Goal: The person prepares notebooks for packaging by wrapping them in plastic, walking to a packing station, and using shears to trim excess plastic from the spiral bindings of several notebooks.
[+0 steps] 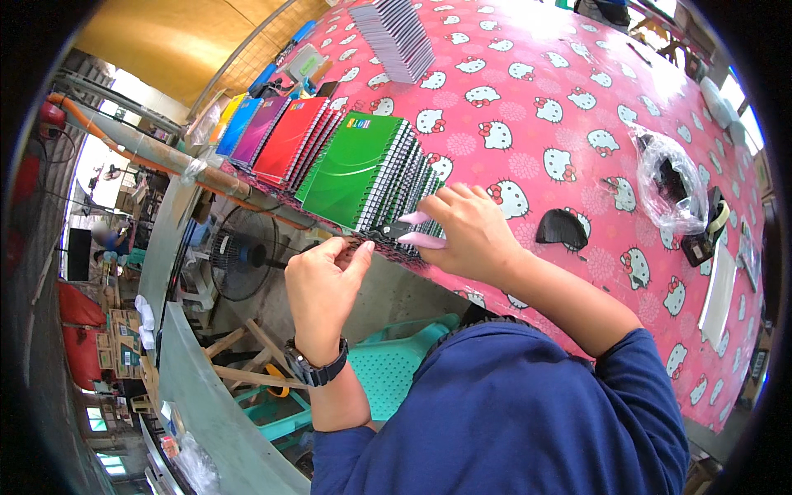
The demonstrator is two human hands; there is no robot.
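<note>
A green spiral notebook (355,169) tops a stack at the table's near left edge, its wire coil along the right side. My right hand (474,235) is closed round pliers with pink handles (423,240). The dark jaws of the pliers meet the coil's near end at the notebook's lower corner. My left hand (323,285), wearing a dark wristwatch (318,371), is closed with thumb and fingers curled at the notebook's near edge, just left of the jaws. What its fingertips pinch, if anything, is hidden.
Red (290,136), purple (257,132), blue (238,125) and yellow notebooks (224,117) line the table edge beyond. A tall notebook stack (394,41) stands farther back. On the pink patterned tabletop (528,264) lie a black curved piece (563,229) and a clear plastic bag (672,181).
</note>
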